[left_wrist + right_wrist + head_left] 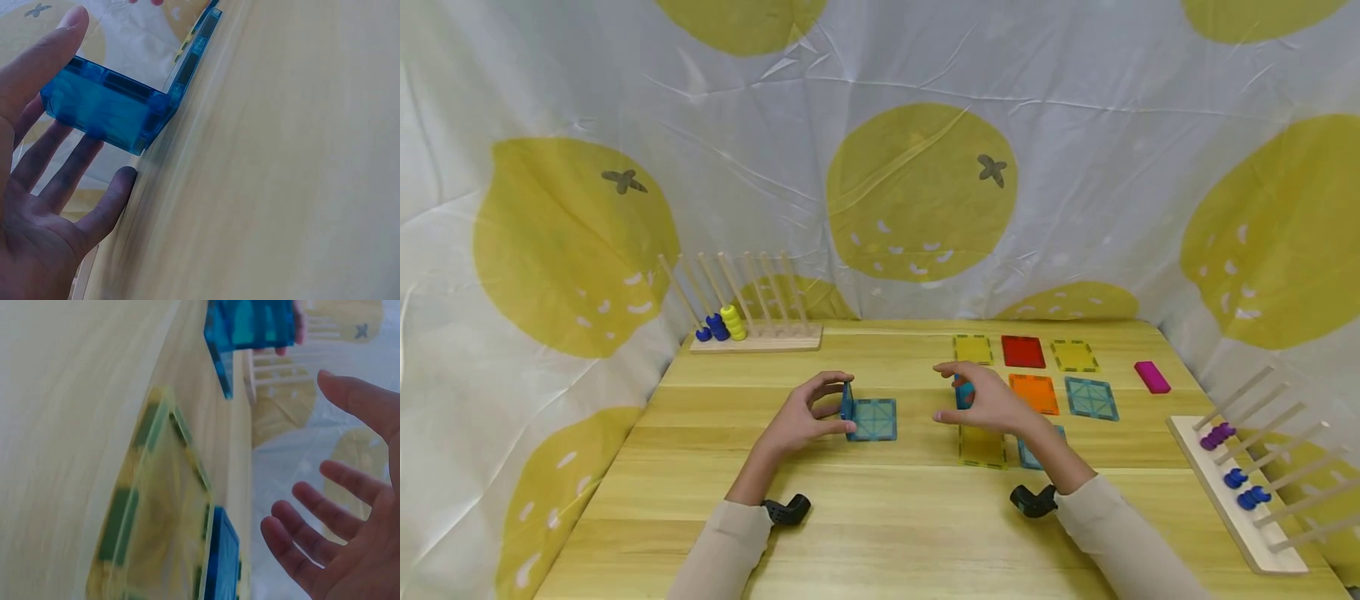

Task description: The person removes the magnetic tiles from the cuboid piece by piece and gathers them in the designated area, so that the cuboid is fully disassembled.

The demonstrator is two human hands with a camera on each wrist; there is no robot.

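My left hand (808, 417) pinches a blue translucent magnetic tile (103, 106) between thumb and fingers. This tile stands upright along the left edge of a second blue magnetic tile (876, 421), which lies flat on the table. In the left wrist view the two meet at a corner. My right hand (992, 402) holds nothing; its fingers are spread and loosely bent in the right wrist view. It hovers by a blue tile (964, 394), partly hidden behind it, and a yellow tile (165, 519). Another blue tile (1032, 454) lies partly under the right forearm.
Behind the right hand lie yellow (973, 349), red (1023, 352), orange (1034, 393) and more blue tiles (1092, 398). A magenta block (1152, 377) is farther right. Wooden peg racks with beads stand at the back left (760, 340) and right edge (1240, 500). A lemon-print curtain (1075, 225) hangs behind.
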